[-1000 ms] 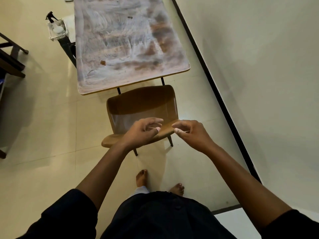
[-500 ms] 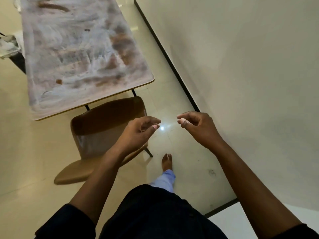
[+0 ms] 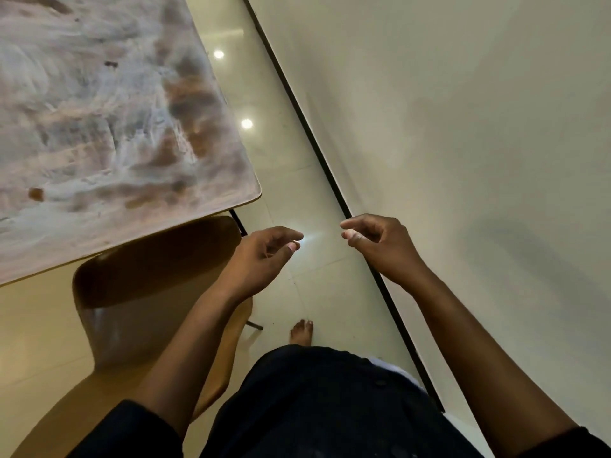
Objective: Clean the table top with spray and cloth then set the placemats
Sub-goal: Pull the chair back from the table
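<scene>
Fingers loosely curled on left hand (image 3: pixel 261 256) and right hand (image 3: pixel 380 246), grasping nothing. Table top (image 3: pixel 109 127) smeared white to its near corner; wiping unfinished, placemats unseen.

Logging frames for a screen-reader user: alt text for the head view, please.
Seen from above, a person's left hand and right hand hang loosely curled and hold nothing, above a tiled floor. At upper left is a table top smeared with white streaks, a brown chair tucked at its near edge; a pale wall runs along the right.
</scene>
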A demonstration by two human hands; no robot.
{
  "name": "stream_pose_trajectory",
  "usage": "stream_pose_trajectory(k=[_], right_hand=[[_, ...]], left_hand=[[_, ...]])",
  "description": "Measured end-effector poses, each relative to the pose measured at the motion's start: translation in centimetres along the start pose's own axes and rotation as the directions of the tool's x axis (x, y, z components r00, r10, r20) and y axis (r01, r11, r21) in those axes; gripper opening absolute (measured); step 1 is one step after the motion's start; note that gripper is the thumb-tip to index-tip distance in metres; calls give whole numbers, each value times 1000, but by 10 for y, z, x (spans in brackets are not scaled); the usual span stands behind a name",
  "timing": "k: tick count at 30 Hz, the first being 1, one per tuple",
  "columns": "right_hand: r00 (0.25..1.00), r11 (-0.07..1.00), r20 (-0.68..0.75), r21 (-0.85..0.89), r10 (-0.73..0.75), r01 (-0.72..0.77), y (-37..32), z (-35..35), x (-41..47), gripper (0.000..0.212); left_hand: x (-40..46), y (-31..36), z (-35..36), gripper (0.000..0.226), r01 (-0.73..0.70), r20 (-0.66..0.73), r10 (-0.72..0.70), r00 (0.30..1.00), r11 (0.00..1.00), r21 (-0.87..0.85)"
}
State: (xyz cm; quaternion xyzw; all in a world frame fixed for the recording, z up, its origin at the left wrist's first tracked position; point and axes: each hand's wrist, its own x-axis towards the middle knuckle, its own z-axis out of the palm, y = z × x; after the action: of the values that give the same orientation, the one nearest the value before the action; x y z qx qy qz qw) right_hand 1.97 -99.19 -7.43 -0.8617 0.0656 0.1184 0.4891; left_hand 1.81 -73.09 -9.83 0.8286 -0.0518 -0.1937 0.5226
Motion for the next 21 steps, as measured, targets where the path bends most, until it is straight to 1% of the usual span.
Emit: stream_pose_trajectory(k=[2,5,13,16,21], right_hand=[[1000,1000,16,1,-13,13,-7,-13,27,15],[999,999,21,1,-47,47,-14,-28,71,16],[983,987,85,22,-161,160,-32,-74,226,16],[975,984,126,14,-181,180,-47,-85,286,16],[940,972,260,-21,-223,236,-71,-92,378,17]], left_hand=[[25,12,-7,25,-10,-14,10,1000,1000,12],[64,29,-17,24,-10,-49,10,999,1000,-17],[185,63,-30,23,-21,-202,11,979,999,-45],[227,79,-39,23,28,-264,-40,964,998,-48],[299,94,-61,24,88,-408,-142,902,985,-148]])
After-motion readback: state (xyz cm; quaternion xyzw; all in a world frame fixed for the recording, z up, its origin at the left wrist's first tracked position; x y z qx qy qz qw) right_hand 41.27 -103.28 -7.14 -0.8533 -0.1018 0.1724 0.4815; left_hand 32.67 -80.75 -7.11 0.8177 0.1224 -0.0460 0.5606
